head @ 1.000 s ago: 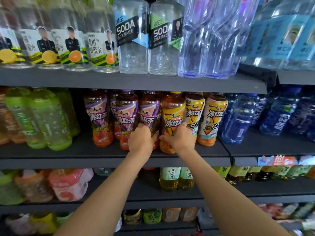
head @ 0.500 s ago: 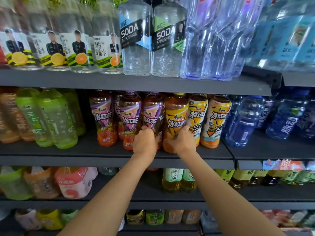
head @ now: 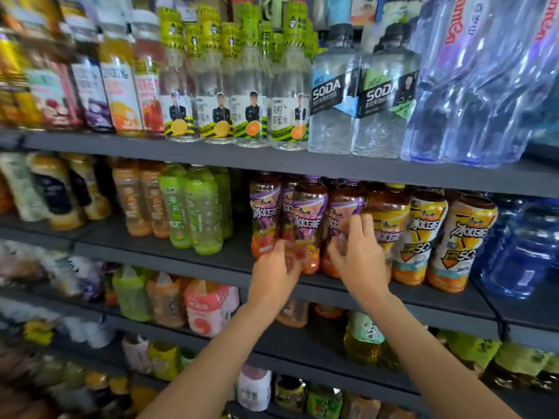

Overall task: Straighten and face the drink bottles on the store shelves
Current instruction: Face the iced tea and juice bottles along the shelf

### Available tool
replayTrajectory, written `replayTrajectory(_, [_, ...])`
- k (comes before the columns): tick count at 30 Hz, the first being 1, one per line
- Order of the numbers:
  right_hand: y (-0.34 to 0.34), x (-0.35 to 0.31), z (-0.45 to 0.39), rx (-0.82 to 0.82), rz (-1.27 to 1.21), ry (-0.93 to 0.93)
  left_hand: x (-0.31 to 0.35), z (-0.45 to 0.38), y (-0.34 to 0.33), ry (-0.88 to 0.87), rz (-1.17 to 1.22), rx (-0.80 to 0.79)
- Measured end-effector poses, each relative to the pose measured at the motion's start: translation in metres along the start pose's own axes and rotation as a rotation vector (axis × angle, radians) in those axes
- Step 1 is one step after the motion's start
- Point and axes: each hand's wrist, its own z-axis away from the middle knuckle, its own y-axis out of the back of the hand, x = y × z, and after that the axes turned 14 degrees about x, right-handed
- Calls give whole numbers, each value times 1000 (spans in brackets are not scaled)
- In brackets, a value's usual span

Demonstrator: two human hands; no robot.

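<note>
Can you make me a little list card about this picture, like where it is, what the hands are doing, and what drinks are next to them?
place: store shelves full of drinks
left hand: at a purple-label tea bottle, fingers blurred
right hand: fingers spread at the next purple-label bottle
right of them: yellow-label tea bottles
left of them: green bottles
shelf above: clear soda bottles

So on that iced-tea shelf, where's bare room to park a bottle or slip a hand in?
One bare patch of the middle shelf: the gap between the green tea bottles and the purple-label iced teas. From there right it is crowded: purple and yellow-label iced teas stand close together, and the left hand and right hand are at the purple ones.
</note>
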Motion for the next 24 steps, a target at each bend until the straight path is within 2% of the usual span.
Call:
replayTrajectory(6, [-43, -58, 6, -193, 4, 77, -91, -14, 61, 226, -162, -170])
replayTrajectory(12, [-120, -170, 15, -392, -109, 162, -179, -34, 155, 228, -215, -147])
replayTrajectory(16, [-178, -261, 32, -533, -189, 220, -250, -53, 241, 284, -189, -67])
replayTrajectory(18, [-210, -312, 40, -572, -236, 208, -290, -62, 288, 315, -193, -26])
replayTrajectory(24, [-275, -398, 34, -632, -268, 109, -368, -85, 364, 348, -231, 5])
